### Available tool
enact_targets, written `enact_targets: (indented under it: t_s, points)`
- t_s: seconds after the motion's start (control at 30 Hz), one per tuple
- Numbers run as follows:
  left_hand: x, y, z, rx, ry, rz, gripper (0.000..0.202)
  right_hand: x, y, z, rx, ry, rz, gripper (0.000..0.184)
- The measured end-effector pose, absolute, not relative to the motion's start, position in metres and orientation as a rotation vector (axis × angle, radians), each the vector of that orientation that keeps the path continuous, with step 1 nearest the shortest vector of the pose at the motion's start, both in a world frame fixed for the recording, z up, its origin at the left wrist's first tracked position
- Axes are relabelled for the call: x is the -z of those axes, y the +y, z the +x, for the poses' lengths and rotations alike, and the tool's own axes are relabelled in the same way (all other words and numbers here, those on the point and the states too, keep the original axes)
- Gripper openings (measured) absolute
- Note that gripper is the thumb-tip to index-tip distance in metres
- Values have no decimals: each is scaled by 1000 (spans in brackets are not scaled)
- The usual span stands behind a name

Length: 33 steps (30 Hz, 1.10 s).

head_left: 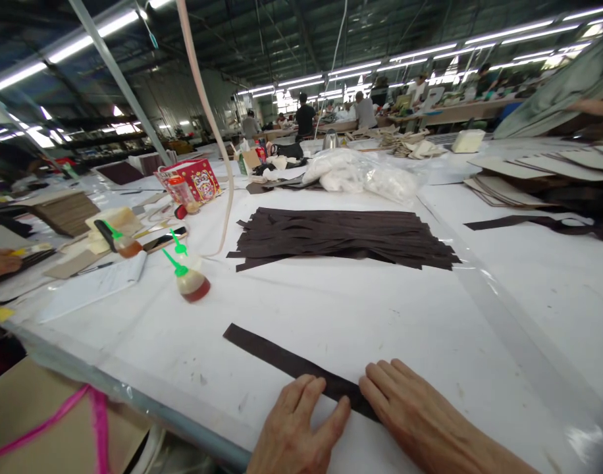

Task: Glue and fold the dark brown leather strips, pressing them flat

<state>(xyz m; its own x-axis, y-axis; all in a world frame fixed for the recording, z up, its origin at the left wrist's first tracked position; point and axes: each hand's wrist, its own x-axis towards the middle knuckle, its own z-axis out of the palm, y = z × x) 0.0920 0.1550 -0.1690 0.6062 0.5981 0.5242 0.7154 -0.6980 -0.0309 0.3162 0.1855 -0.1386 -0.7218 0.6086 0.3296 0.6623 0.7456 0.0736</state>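
We have a long, flat, dark-brown strip of what looks like leather or a similar sheet material (266,350) lying slantwise at the near edge of the white-covered worktable (282,299). We judge it light, bendable and hard to break, apt to skid on the smooth cover unless pressed; its long edges seem the best hold, with fingertips spread along them so it stays straight. Our left hand (301,421) is partly open, fingers bent and thumb set apart, the tips resting on the strip. Our right hand (413,405) lies just beside it, fingers close together on the strip; its underside is hidden, so we cannot tell whether it pinches, and it covers the strip's near end.

Beyond our hands sits a broad pile of similar dark-brown strips (341,236), loosely overlapping with uneven ends. To its left, a squat bottle of reddish liquid with a green nozzle (193,284) stands tilted, and could be knocked on a wide leftward reach. A thin pinkish hose (210,118) hangs down between the pile and a red patterned box (203,179). Crumpled clear plastic bags (351,172) lie behind the pile; stacked pale sheets (509,191) lie to the right.
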Motion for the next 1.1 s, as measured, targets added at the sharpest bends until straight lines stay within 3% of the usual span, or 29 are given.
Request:
enact_targets:
  t_s: [0.1, 0.27, 0.33, 0.47, 0.6, 0.73, 0.83, 1.0, 1.1]
  points:
    - [164, 156, 95, 774, -1061, -2577, 48, 142, 192, 318, 46, -2596, -1184, 23]
    - [158, 158, 99, 846, -1059, -2520, 44, 125, 202, 326, -779, -2260, -1533, 27]
    - [159, 158, 99, 837, -1078, -2529, 37, 119, 202, 326, -788, -2270, -1439, 24]
    - [161, 158, 98, 836, -1091, -2523, 30, 118, 202, 310, -390, -2530, -1186, 8]
    - [158, 157, 99, 859, -1130, -2450, 32, 130, 207, 286, -45, -2665, -1116, 12]
    - [157, 158, 101, 909, -1122, -2381, 32, 139, 213, 271, 65, -2695, -1059, 20]
    - [157, 160, 102, 922, -1126, -2366, 30, 138, 217, 266, -82, -2665, -1099, 21]
    - [157, 160, 102, 924, -1150, -2381, 32, 122, 225, 270, -893, -2180, -1595, 23]
    - [158, 160, 101, 937, -1171, -2402, 31, 115, 225, 274, -1001, -2168, -1496, 20]
